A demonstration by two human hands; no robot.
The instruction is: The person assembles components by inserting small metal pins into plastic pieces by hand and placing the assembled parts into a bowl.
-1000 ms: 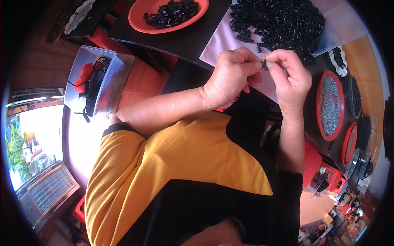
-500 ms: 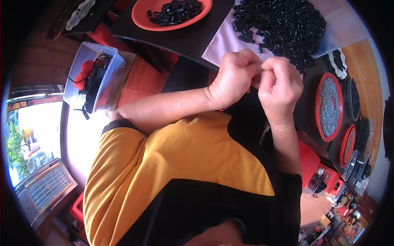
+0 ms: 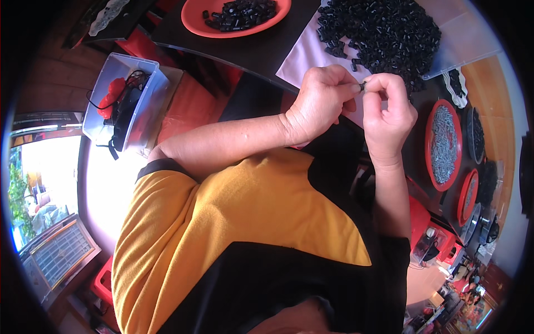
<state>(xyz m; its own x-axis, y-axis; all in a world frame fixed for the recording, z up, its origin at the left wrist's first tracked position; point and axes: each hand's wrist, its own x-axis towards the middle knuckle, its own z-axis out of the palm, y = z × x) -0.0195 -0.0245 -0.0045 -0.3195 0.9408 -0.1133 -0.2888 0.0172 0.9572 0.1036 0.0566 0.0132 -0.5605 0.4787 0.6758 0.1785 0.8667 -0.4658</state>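
Note:
My left hand (image 3: 322,103) and my right hand (image 3: 390,114) meet above the near edge of the table, both closed in a pinch. Between their fingertips sits a small black piece (image 3: 362,87), mostly covered, so its exact shape cannot be made out. Just beyond my hands, a large heap of small black cylindrical plastic parts (image 3: 384,39) lies on a pale pink cloth (image 3: 295,58). Right of my right hand stands a red oval tray (image 3: 459,146) full of silvery metal pins or screws (image 3: 444,146).
An orange-red plate (image 3: 192,23) with more black parts is at the far left of the dark table (image 3: 222,49). A clear plastic sheet or lid (image 3: 464,47) lies beside the heap. Smaller bowls (image 3: 468,195) line the right side. A translucent bin (image 3: 130,131) holding cords stands left.
My right hand has shifted slightly right, opening a small gap between the two hands. The black piece now shows between the fingertips.

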